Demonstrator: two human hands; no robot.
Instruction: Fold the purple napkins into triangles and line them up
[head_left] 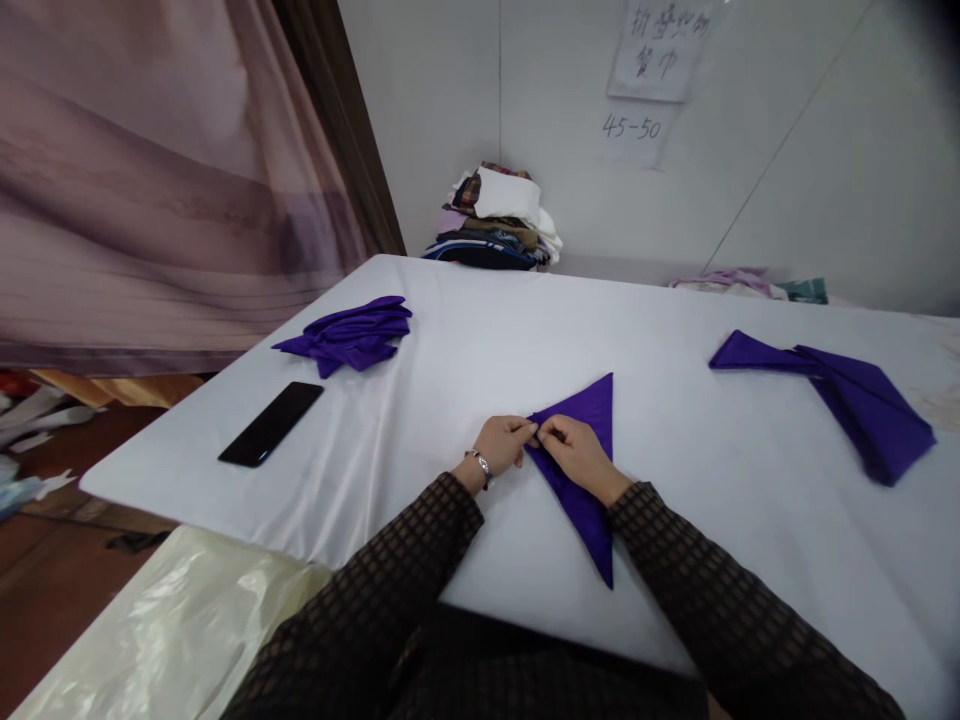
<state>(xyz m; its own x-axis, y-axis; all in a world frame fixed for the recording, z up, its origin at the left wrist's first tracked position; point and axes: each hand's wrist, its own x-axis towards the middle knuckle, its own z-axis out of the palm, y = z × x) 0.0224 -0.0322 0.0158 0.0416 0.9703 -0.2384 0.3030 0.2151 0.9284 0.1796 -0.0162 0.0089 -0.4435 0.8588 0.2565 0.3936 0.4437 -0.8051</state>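
Note:
A purple cloth napkin (589,415) folded into a long triangle lies on the white table (465,340) in front of me. My left hand (502,442) and my right hand (574,450) meet at the triangle's left corner, fingers pinched together on the fabric edge. A bracelet shows on my left wrist. Both sleeves are dark with a grid pattern.
A pile of purple napkins (352,335) lies at the left, with a black phone (271,423) nearer the edge. Folded purple napkins (832,390) lie at the right. A stack of mixed cloths (495,225) sits by the wall. A plastic sheet (172,630) is at lower left.

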